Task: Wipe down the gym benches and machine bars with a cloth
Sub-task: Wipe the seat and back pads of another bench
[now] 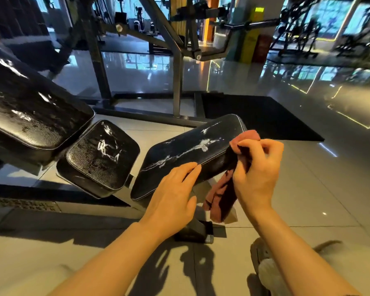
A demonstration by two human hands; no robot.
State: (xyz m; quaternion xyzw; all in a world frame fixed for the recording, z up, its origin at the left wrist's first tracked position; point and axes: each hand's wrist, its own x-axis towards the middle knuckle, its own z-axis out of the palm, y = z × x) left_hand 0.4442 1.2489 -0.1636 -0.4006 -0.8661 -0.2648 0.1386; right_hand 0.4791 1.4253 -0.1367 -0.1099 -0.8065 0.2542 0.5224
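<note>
A black padded bench pad [192, 150] with white streaks on its top lies tilted in the middle of the head view. My left hand [173, 193] rests flat on its near edge, fingers straight. My right hand [259, 169] grips a reddish-brown cloth [220, 197] at the pad's right side; part of the cloth sits bunched above my fingers and the rest hangs down below the pad. To the left are a smaller square seat pad [100, 157] and a long back pad [28, 110], both black with wet streaks.
Grey steel frame bars [177, 82] of a machine rise behind the pads. A black floor mat [261, 118] lies on the glossy tiles at right. The bench's foot [194, 231] stands below the pad. More gym machines fill the background. My shoe [265, 265] is at bottom right.
</note>
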